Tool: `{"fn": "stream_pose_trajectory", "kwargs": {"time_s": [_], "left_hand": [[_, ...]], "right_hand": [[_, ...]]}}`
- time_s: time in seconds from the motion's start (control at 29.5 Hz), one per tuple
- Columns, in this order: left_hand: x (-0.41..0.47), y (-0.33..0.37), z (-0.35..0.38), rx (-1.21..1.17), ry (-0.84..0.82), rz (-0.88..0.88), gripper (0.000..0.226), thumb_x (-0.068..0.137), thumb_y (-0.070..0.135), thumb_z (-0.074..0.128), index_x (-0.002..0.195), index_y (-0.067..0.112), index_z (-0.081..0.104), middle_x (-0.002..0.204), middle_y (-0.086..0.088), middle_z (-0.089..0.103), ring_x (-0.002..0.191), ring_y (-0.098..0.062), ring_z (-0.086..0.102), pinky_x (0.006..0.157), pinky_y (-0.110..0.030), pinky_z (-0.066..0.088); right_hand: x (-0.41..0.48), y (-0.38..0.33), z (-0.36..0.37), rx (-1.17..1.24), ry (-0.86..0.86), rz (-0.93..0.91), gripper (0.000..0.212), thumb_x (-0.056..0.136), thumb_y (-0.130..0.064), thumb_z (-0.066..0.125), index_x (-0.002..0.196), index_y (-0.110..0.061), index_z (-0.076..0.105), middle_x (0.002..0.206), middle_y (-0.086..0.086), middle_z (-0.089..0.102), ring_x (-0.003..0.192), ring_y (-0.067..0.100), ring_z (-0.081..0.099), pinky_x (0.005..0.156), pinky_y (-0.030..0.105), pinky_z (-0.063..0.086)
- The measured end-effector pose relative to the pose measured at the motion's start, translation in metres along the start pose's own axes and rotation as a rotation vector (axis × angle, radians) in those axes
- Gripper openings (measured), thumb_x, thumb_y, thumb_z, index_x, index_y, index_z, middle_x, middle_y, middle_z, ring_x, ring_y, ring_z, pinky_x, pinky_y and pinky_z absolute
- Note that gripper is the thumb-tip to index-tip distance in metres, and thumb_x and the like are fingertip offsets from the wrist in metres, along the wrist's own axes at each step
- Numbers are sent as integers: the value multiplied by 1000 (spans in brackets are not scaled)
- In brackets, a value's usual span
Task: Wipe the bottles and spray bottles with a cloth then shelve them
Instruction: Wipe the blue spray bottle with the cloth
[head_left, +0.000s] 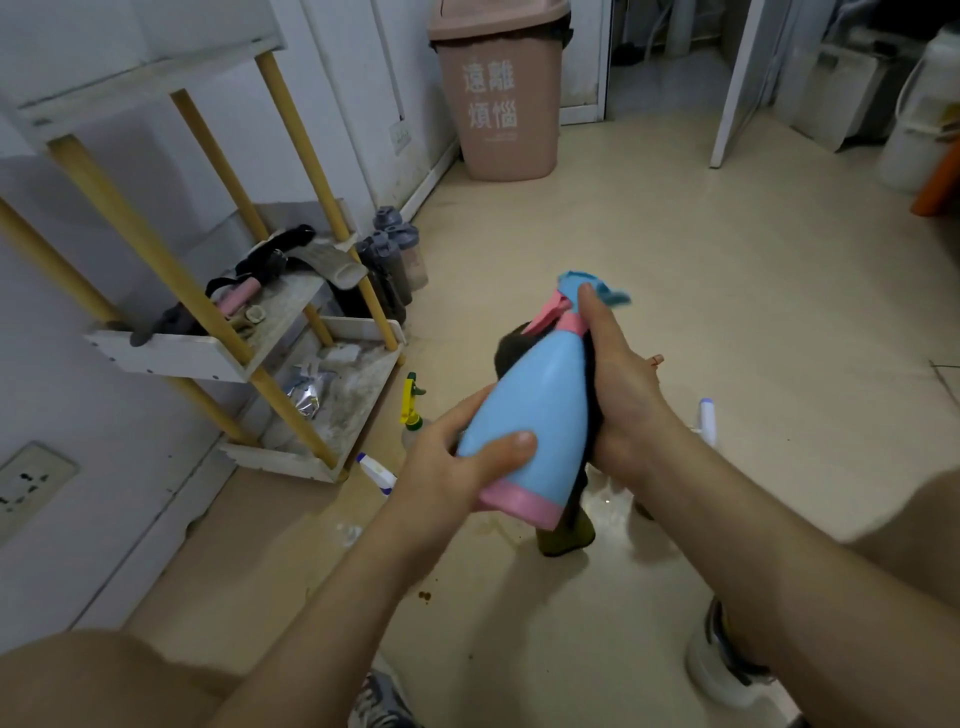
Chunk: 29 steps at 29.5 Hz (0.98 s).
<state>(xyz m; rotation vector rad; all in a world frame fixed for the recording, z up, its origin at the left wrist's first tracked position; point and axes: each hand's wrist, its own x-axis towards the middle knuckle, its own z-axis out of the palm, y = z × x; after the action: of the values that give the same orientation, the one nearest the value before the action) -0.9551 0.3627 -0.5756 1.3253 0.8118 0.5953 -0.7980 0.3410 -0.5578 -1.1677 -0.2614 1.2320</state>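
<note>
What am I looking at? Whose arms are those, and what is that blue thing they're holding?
There is no machine here. A person wears a camera on their head, so you see their own arms from above, as if you were them.

The left hand grips the bottom end of a blue spray bottle with pink trim. The right hand presses a dark cloth against the bottle's side, near its neck, to wipe it.

More things stand on the floor below: a yellow-topped spray bottle, a white spray bottle and a dark bottle. To the left is a dusty white shelf rack with yellow poles. Grey-capped bottles stand beside it. A pink bin stands farther back.
</note>
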Motion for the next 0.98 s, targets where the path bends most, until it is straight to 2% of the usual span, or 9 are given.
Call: {"fn": "stream_pose_trajectory", "kwargs": {"time_s": [0.07, 0.17, 0.3, 0.37, 0.47, 0.61, 0.75, 0.85, 0.98], "left_hand": [[-2, -1, 4, -370, -53, -74, 61, 62, 43, 72, 117, 17, 65, 111, -13, 71, 95, -30, 71, 67, -42, 59], [2, 1, 8, -447, 19, -72, 66, 63, 48, 71, 120, 16, 61, 112, -16, 70, 95, -33, 71, 69, -48, 59], [14, 3, 1, 6, 278, 168, 50, 80, 53, 71, 120, 29, 52, 114, -3, 65, 94, -14, 70, 70, -35, 59], [18, 0, -2, 262, 345, 285, 41, 88, 58, 58, 120, 36, 47, 111, 8, 61, 93, 3, 65, 72, -18, 53], [20, -7, -6, 410, 345, 327, 70, 87, 70, 48, 144, 31, 34, 124, 19, 54, 102, 14, 56, 78, -8, 47], [19, -12, -13, 532, 297, 380, 87, 74, 64, 62, 151, 37, 30, 134, 18, 53, 111, 1, 59, 85, -24, 55], [4, -3, 2, 169, 40, 350, 68, 77, 50, 64, 139, 25, 50, 125, 2, 64, 111, -19, 64, 82, -33, 57], [6, 11, 4, 36, 139, 342, 58, 77, 56, 56, 123, 21, 59, 109, 1, 69, 101, -23, 67, 71, -29, 56], [21, 12, -7, 415, 336, 509, 63, 86, 66, 45, 139, 33, 40, 118, 27, 57, 109, -5, 60, 85, -36, 55]], "right_hand": [[-5, 1, 4, 21, -146, 8, 60, 77, -62, 67, 102, -8, 69, 96, 14, 75, 85, 30, 72, 82, 46, 59], [-6, 3, 10, -112, -102, -72, 53, 83, -59, 65, 101, -9, 67, 96, 12, 75, 88, 28, 73, 83, 45, 59], [-13, 25, 18, -353, -149, -239, 32, 100, -44, 46, 113, -18, 60, 101, 4, 70, 82, 8, 69, 62, 18, 56], [-17, 44, 22, -422, -200, -327, 47, 99, -46, 45, 139, -20, 42, 121, 5, 60, 100, 7, 64, 72, 12, 53], [-17, 57, 27, -526, -257, -355, 80, 84, -70, 43, 151, -36, 18, 136, 1, 47, 119, 10, 55, 97, 26, 51], [-17, 10, 24, -362, -155, -298, 39, 98, -51, 42, 128, -27, 46, 112, -5, 62, 91, 4, 63, 69, 12, 53], [-9, -14, 13, -157, -103, -138, 63, 85, -72, 48, 104, -15, 67, 97, 10, 74, 88, 27, 72, 79, 39, 59], [-15, 7, 13, 62, -183, -35, 70, 76, -71, 54, 114, -13, 67, 105, 14, 74, 92, 30, 72, 83, 45, 57], [-23, 32, 22, 164, -240, -4, 49, 93, -56, 47, 122, -18, 62, 108, 8, 74, 99, 25, 72, 90, 44, 56]]}}
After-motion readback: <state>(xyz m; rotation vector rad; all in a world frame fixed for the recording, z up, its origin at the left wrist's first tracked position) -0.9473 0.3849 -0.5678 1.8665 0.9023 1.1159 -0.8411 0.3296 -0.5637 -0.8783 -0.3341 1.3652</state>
